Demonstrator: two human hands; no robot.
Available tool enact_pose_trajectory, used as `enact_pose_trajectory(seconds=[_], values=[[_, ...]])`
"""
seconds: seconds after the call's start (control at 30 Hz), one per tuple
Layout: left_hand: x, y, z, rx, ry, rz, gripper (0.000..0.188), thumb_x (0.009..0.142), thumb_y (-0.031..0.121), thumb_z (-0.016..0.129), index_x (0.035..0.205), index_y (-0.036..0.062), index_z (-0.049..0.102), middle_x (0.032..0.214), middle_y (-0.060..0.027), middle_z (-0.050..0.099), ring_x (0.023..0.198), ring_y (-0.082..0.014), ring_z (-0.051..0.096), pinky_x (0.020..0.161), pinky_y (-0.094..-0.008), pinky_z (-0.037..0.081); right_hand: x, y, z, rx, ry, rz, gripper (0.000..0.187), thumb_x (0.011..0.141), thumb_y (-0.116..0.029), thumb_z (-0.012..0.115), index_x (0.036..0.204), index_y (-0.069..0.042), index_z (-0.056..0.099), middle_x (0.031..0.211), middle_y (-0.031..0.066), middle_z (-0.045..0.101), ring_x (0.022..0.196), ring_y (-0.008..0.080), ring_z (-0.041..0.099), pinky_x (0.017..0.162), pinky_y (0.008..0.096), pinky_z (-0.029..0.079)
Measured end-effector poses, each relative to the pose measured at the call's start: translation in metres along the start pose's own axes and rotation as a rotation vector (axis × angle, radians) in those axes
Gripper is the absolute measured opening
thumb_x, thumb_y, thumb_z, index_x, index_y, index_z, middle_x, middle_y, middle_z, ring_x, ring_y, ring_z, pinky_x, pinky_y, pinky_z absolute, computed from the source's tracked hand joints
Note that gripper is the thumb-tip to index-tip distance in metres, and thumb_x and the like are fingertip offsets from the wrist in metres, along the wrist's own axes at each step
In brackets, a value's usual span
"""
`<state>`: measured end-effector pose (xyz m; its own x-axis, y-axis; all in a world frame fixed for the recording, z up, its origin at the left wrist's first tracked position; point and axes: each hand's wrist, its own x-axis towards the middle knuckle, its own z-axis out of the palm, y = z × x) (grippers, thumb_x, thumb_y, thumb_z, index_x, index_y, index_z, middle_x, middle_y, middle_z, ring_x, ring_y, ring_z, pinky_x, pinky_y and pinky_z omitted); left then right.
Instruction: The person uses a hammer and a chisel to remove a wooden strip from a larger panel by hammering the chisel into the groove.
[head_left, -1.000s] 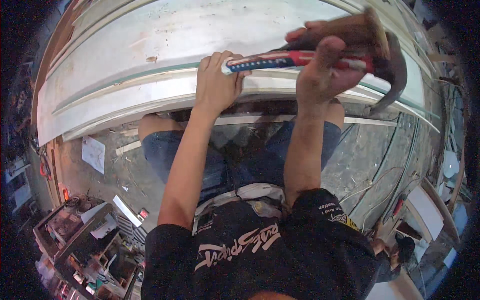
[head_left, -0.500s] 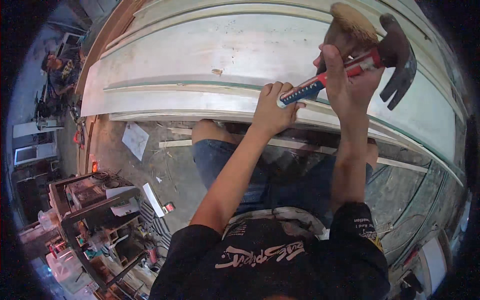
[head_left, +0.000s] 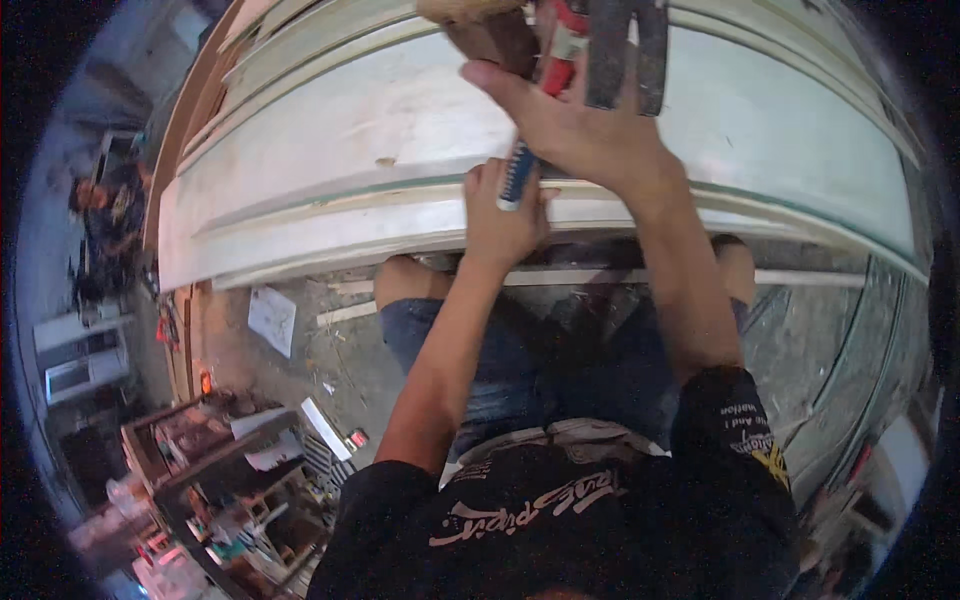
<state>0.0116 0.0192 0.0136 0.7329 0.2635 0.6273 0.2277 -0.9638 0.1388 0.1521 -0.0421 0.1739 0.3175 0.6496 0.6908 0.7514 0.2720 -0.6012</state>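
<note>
My right hand (head_left: pixel 590 140) is raised over the white panel (head_left: pixel 330 135), gripping a claw hammer (head_left: pixel 612 65) with a red and blue handle. The dark claw points back toward me, and the handle's blue end hangs down in front of my left hand. Beside the hammer, near my right thumb, is a brown wooden piece (head_left: pixel 495 35) with a tan, bristle-like end, seemingly held in the same hand; the top edge of the view cuts it off. My left hand (head_left: pixel 505 220) rests with curled fingers at the panel's near strip (head_left: pixel 410 195). What those fingers hold is hidden.
More long pale strips (head_left: pixel 370 45) lie across the panel's far side. Wood offcuts (head_left: pixel 345 313) and a white sheet (head_left: pixel 272 320) lie on the floor. A cluttered wooden rack (head_left: pixel 215 450) stands lower left. Another person (head_left: pixel 110 210) is at the far left.
My right hand has moved left with the hammer and brown piece, and the hammer's handle has turned more upright. My left hand appears lower and further left as the whole view has shifted.
</note>
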Motion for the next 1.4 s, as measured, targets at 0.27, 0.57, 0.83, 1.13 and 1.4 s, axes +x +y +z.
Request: enact_pose_trajectory(seconds=[0.27,0.57,0.83,1.13,1.4], values=[[0.02,0.019,-0.021,-0.009,-0.145,-0.092,0.026,0.082,0.028,0.067,0.096,0.0061,0.066,0.093,-0.0126,0.063,0.089,-0.0336,0.056,0.079,-0.047,0.039,-0.048,0.036,-0.038,0.528,0.68,0.198,0.037,0.094,-0.034,0.067,0.106,0.001,0.059,0.091,0.0174,0.067,0.066,0.025,0.069,0.062,0.0369,0.059],[0.019,0.018,-0.022,-0.007,-0.208,-0.106,0.027,0.086,0.032,0.064,0.1,0.0083,0.064,0.092,-0.0087,0.062,0.087,-0.0296,0.058,0.079,-0.0427,0.04,-0.081,0.043,-0.03,0.506,1.127,0.335,0.047,0.099,-0.041,0.056,0.114,0.0,0.039,0.097,0.0226,0.063,0.058,0.029,0.064,0.052,0.0404,0.057],[0.019,0.012,-0.01,0.01,-0.118,-0.066,0.029,0.084,0.035,0.067,0.098,0.0101,0.061,0.092,-0.0049,0.061,0.091,-0.026,0.059,0.08,-0.0404,0.041,-0.076,0.047,-0.034,0.563,1.213,0.447,0.054,0.102,-0.051,0.036,0.103,0.002,0.042,0.086,0.0152,0.054,0.061,0.0237,0.055,0.053,0.0353,0.052],[0.02,0.021,-0.016,-0.007,-0.179,-0.119,0.03,0.084,0.033,0.067,0.104,0.0106,0.059,0.097,-0.0076,0.061,0.096,-0.0299,0.058,0.084,-0.0439,0.042,-0.075,0.044,-0.042,0.732,1.268,0.615,0.025,0.094,-0.027,0.04,0.094,-0.001,0.043,0.087,0.0102,0.045,0.071,0.0235,0.049,0.065,0.0379,0.049],[0.017,0.015,-0.009,-0.044,-0.132,-0.079,0.034,0.089,0.041,0.061,0.101,0.0093,0.062,0.096,-0.0076,0.06,0.096,-0.0295,0.058,0.083,-0.0436,0.042,-0.071,0.057,-0.052,0.73,1.333,0.778,0.037,0.105,-0.03,0.034,0.082,-0.011,0.054,0.067,-0.0042,0.047,0.084,0.0143,0.049,0.076,0.0386,0.048]])
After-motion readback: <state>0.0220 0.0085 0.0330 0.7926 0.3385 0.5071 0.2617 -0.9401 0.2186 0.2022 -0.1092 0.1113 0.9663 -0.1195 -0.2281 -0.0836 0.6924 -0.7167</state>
